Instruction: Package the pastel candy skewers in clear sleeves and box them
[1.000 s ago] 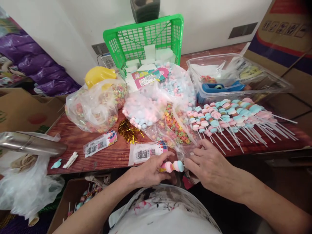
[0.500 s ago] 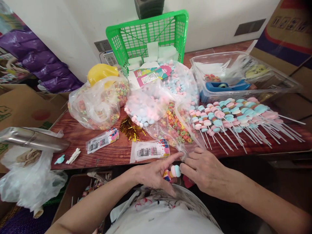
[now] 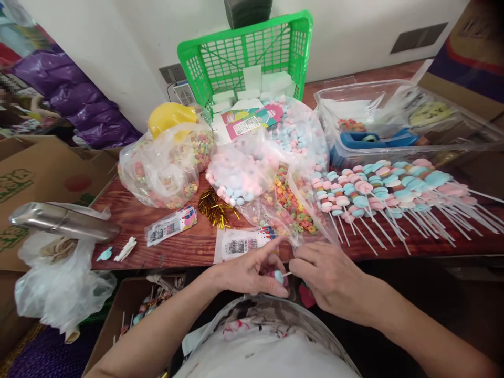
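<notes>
My left hand [image 3: 252,273] is curled round a small candy piece [image 3: 279,276], pink and pale blue, over the table's front edge. A white stick [image 3: 287,273] runs from the candy to my right hand [image 3: 325,273], whose fingers pinch it. Just beyond my hands lies an open clear bag of colourful ring cereal [image 3: 295,205]. Beside it sits a bag of pink and blue marshmallows [image 3: 236,176]. Many finished candy sticks [image 3: 378,186] lie in rows at the right. Printed packets [image 3: 240,243] rest by my left hand.
A green basket [image 3: 244,44] stands at the back. Behind the candy sticks is a clear plastic tub [image 3: 366,100] holding a blue tape dispenser [image 3: 378,139]. A steel flask [image 3: 63,220] lies at the left, above an open carton [image 3: 118,299] of candy sticks below the table.
The candy now sits deeper in my left hand, and a white stick shows between it and my right fingers. The whole view has shifted slightly, so the table items appear further right.
</notes>
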{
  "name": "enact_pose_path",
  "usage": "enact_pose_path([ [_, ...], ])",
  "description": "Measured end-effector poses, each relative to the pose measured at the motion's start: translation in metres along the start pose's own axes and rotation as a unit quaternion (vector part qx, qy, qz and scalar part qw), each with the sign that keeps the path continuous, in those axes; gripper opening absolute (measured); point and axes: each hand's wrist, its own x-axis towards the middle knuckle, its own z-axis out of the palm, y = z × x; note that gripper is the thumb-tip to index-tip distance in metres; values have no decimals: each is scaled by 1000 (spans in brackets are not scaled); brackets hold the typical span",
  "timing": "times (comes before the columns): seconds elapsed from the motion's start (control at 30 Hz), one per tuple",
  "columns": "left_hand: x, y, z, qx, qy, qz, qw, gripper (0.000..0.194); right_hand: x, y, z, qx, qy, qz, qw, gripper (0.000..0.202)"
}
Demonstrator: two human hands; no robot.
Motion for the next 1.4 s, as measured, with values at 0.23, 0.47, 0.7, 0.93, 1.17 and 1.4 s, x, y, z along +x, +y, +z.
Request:
enact_pose_path([
  [0.23,-4,-7,8,-91,115,-38,988,54,13,3,0,162,104,-20,981,23],
  [0.47,-8,-23,15,-125,193,-24,973,54,20,-11,37,234,121,4,965,18],
  [0.7,-47,-22,-7,11,27,-42,999,70,4,-7,40,312,115,109,937,12],
  [0.93,-33,-31,10,-23,24,-44,998,47,16,-8,34,242,153,50,957,14],
  [1.17,-28,-30,16,-85,80,-20,993,49,23,-8,37,229,167,46,958,15],
  [1.4,-29,-25,20,-175,239,-1,955,46,14,-3,57,389,282,203,853,44],
])
